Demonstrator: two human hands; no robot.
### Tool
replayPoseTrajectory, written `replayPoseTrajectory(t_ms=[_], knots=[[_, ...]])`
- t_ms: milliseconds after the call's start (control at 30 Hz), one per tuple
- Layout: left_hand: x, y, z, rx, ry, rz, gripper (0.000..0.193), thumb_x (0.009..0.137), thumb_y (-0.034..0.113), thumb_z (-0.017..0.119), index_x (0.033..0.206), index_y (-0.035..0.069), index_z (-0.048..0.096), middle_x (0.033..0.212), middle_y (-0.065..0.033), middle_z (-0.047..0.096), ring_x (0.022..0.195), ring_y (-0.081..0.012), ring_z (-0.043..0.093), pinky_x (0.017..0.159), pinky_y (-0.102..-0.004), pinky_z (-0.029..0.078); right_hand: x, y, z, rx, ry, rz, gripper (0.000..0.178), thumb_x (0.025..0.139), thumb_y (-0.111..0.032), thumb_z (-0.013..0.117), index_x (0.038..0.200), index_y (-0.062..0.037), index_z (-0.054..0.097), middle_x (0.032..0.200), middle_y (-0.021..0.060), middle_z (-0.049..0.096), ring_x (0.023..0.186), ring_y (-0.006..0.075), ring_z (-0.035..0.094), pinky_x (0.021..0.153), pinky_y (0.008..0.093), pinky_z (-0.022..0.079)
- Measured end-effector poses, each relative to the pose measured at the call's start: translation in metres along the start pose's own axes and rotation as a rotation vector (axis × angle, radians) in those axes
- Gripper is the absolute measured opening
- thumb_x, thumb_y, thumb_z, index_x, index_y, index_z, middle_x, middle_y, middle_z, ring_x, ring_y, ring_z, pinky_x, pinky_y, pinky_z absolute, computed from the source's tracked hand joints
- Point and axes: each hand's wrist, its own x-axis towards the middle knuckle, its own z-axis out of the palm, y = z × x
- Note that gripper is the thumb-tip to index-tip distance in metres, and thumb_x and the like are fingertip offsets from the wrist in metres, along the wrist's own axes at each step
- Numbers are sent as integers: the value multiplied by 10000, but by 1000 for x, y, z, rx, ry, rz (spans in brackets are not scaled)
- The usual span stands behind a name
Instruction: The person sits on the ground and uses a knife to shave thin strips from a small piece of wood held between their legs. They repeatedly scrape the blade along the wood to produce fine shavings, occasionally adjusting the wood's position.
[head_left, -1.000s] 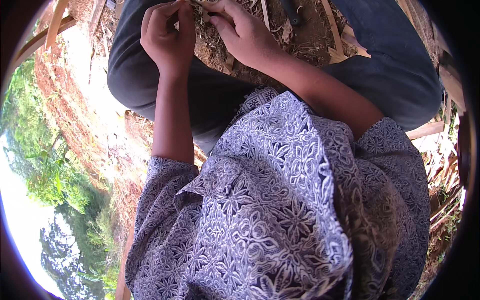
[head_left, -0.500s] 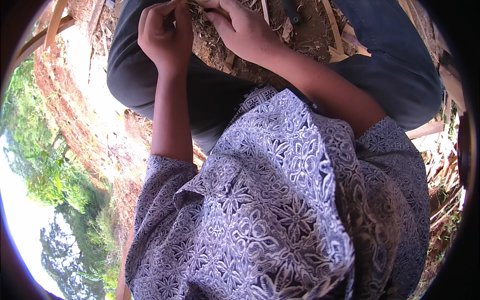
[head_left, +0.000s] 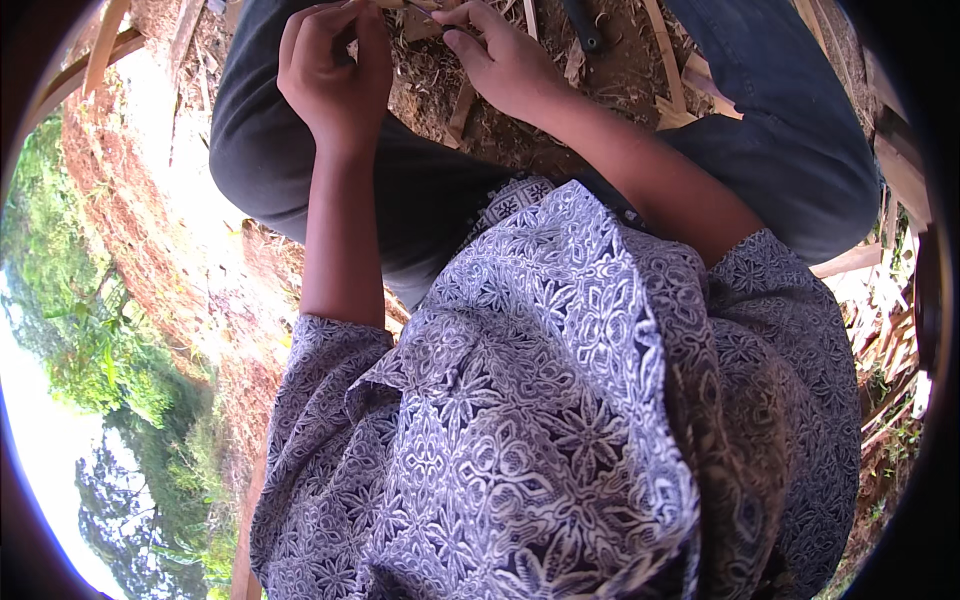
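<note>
My left hand (head_left: 335, 75) is at the top edge, its thumb and fingers pinched around a small pale piece of wood (head_left: 392, 4). Only the end of that piece shows; the rest is cut off by the frame. To the right, my right hand (head_left: 505, 65) is closed on a thin, slender tool (head_left: 428, 14), its narrow tip pointing toward the pale piece. The tool's exact kind is too small to make out. Both hands are between my spread knees, above the ground.
A black rod-like handle (head_left: 583, 28) lies on the ground right of my right hand. Wood strips (head_left: 664, 55) and shavings are scattered around it. My bent legs (head_left: 790, 150) flank the spot. Bright soil (head_left: 150, 210) and greenery lie to the left.
My right hand has drawn slightly right and down, away from the left, so a gap with the slender tool now shows between them. The left hand is nearly still.
</note>
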Motion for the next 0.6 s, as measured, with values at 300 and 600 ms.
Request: replayPoseTrajectory(t_ms=[300, 600], knots=[[6, 21, 3, -85, 25, -4, 99, 893, -91, 689, 899, 0, 650, 916, -54, 622, 667, -55, 543, 544, -194, 384, -12, 14, 0, -8, 113, -234, 227, 1029, -205, 587, 1211, -72, 566, 1032, 220, 696, 977, 416, 698, 801, 462, 540], [9, 5, -1, 268, -28, 219, 110, 873, 43, 805, 940, 27, 719, 936, -71, 717, 839, -151, 720, 709, -275, 590, 3, 71, 4, -228, -55, 130, 324, 1066, -330, 557, 1329, -142, 581, 1004, 72, 727, 877, 226, 727, 804, 372, 555]])
